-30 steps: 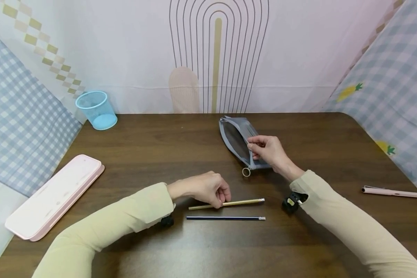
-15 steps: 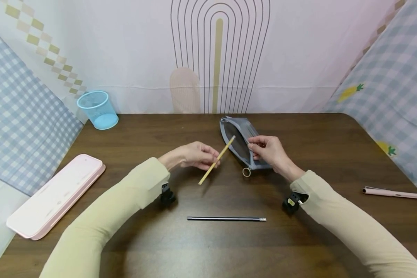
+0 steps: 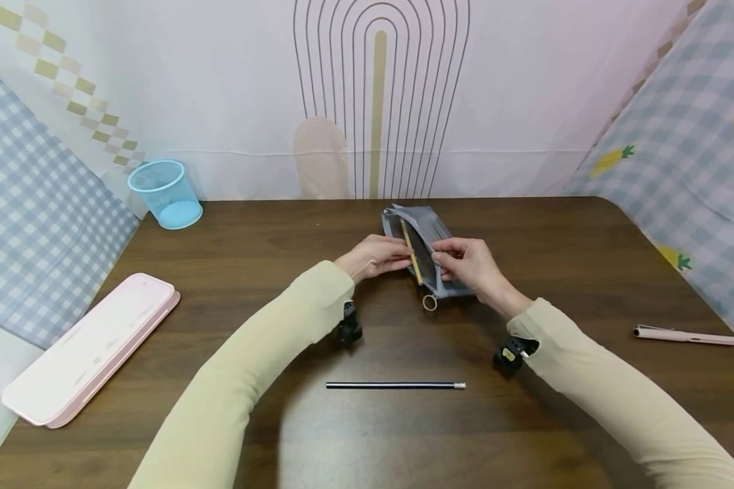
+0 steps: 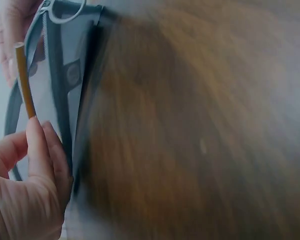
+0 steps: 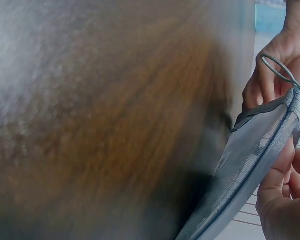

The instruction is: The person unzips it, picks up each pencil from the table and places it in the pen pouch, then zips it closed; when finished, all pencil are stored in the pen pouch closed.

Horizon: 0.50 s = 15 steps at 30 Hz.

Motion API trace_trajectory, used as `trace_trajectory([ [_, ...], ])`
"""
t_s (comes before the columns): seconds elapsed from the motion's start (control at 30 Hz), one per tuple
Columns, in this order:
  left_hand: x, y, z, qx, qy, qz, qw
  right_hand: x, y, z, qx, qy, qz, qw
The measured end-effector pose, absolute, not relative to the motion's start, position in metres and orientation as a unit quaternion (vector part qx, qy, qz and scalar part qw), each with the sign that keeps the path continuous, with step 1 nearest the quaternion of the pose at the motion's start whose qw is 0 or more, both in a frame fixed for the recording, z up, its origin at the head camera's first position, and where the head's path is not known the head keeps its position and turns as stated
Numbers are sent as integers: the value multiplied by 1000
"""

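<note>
A yellow pencil [image 3: 412,252] is pinched in my left hand [image 3: 378,257], lined up along the open mouth of a grey mesh zip pouch [image 3: 449,290]. In the left wrist view the pencil [image 4: 24,82] stands out past the fingertips, over the pouch's opening. My right hand [image 3: 469,266] pinches the pouch's near-right edge and keeps the mouth spread. The right wrist view has that thumb and finger on the zipped rim [image 5: 275,145], with the ring pull [image 5: 280,67] at its end. A dark pencil with a white eraser end [image 3: 395,386] lies on the table in front.
A pink pencil case [image 3: 92,350] lies on the left of the wooden table [image 3: 269,258]. At the back left stands a blue mesh cup [image 3: 170,197]. A pale pink pen [image 3: 685,335] rests near the right edge. Patterned cloths hang around the table.
My left hand has lifted the yellow pencil off the table, turned it and carried it back and right to the pouch mouth. My right hand keeps its hold on the pouch.
</note>
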State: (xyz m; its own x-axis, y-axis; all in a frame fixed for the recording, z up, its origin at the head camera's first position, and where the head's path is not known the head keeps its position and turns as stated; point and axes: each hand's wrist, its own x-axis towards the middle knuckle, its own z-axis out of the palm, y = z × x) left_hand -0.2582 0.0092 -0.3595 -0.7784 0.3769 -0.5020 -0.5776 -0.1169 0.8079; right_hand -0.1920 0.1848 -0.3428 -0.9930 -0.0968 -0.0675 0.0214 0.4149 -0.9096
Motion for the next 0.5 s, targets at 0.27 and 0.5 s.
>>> trace_trajectory([
  [0.27, -255, 22, -358, -77, 605, 733, 301, -193, 184, -344, -19, 839, -541, 57],
  [0.5, -241, 7, -354, -6, 615, 721, 320, -194, 185, -345, -18, 831, -553, 51],
])
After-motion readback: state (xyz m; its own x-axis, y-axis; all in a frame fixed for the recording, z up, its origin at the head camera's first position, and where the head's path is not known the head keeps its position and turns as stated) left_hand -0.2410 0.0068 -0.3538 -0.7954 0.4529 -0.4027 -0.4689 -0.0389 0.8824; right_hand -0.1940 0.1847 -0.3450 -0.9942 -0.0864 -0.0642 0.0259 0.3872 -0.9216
